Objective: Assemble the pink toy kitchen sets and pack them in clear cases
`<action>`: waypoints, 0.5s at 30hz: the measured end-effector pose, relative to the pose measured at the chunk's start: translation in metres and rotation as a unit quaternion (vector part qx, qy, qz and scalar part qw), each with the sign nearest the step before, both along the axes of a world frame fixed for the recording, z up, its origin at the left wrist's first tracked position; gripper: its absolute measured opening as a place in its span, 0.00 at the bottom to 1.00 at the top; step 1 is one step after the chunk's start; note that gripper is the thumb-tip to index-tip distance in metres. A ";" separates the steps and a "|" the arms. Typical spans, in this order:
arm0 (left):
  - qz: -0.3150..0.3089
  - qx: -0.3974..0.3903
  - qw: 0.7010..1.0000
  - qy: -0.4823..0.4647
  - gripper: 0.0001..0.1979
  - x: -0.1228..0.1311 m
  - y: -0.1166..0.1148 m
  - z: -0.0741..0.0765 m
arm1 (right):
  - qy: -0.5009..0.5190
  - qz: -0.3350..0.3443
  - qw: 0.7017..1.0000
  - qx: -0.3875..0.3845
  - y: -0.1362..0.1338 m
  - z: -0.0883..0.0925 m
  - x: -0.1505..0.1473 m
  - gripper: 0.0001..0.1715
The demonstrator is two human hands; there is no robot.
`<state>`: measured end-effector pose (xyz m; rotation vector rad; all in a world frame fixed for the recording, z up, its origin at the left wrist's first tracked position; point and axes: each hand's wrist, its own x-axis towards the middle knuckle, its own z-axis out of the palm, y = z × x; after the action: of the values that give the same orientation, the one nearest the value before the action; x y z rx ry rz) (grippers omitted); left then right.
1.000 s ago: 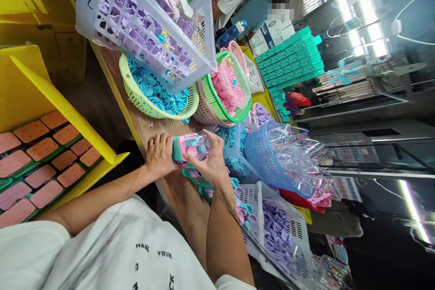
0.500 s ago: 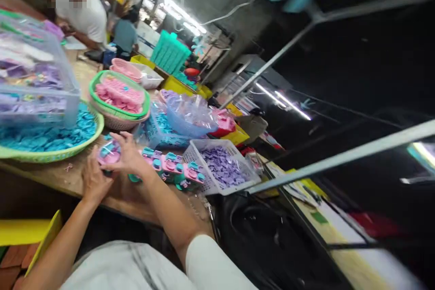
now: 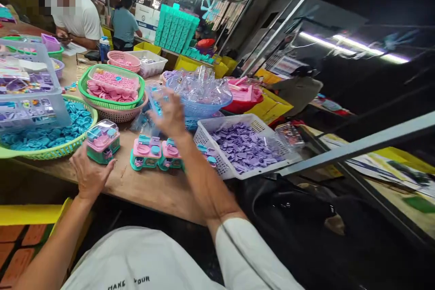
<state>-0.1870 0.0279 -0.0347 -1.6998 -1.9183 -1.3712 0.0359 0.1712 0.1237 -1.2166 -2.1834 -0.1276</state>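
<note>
A pink and teal toy with a clear cover (image 3: 103,141) stands on the wooden table (image 3: 149,190). My left hand (image 3: 89,173) rests just in front of it, fingers spread, holding nothing. My right hand (image 3: 171,115) is raised and blurred, fingers apart, reaching toward the blue basket of clear plastic covers (image 3: 201,95). Below that hand, uncovered pink and teal toys (image 3: 157,153) stand in a row on the table.
A white crate of purple parts (image 3: 245,147) sits at the right. A green basket of blue parts (image 3: 47,138), a clear crate (image 3: 29,95) and a green basket of pink parts (image 3: 112,90) stand behind. Two people sit at the far end.
The covered toy that both hands held now stands on the table. My left hand has let go of it; my right hand has lifted toward the clear covers. The view swung right.
</note>
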 end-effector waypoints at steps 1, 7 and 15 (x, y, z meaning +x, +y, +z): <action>-0.040 0.018 0.998 0.035 0.46 0.011 -0.005 0.005 | 0.018 -0.071 0.997 0.013 0.014 0.011 0.029 0.32; -0.330 -0.076 0.938 0.081 0.50 0.056 0.039 0.026 | 0.010 -0.130 0.991 -0.005 0.082 0.026 0.124 0.15; -0.333 -0.158 0.930 0.013 0.51 0.046 0.070 0.018 | 0.096 -0.064 0.992 -0.053 0.089 0.068 0.136 0.18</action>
<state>-0.1406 0.0983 -0.0163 -2.6858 -1.6760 -1.2476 0.1721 0.2603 0.1920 -1.3695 -1.9687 0.0519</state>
